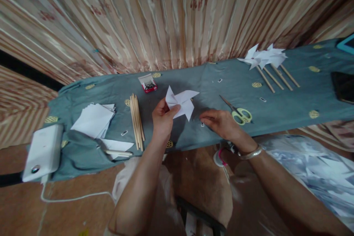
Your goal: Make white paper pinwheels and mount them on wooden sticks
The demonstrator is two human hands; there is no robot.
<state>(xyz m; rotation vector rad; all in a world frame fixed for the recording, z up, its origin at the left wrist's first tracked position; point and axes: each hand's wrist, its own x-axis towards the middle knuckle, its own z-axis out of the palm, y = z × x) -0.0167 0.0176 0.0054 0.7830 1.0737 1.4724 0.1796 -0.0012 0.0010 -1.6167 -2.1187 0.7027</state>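
A white paper pinwheel (184, 104) is pinched in my left hand (162, 118), its thumb pressed on the folded middle and its points spread to the right. No stick shows on it. My right hand (219, 121) is just right of the pinwheel, low over the cloth, with thumb and fingertips brought together; whether something small is between them I cannot make out. Green-handled scissors (240, 114) lie right beside that hand. Left of my left hand lies a bundle of wooden sticks (136, 121). Behind it stands an open red and white box of pins (148, 83).
White paper squares (92, 120) are stacked at the left, near a white power bank (44, 153) with a cable. Finished pinwheels on sticks (267, 59) lie at the back right. A dark phone (343, 86) is at the right edge. A curtain (177, 18) hangs behind the table.
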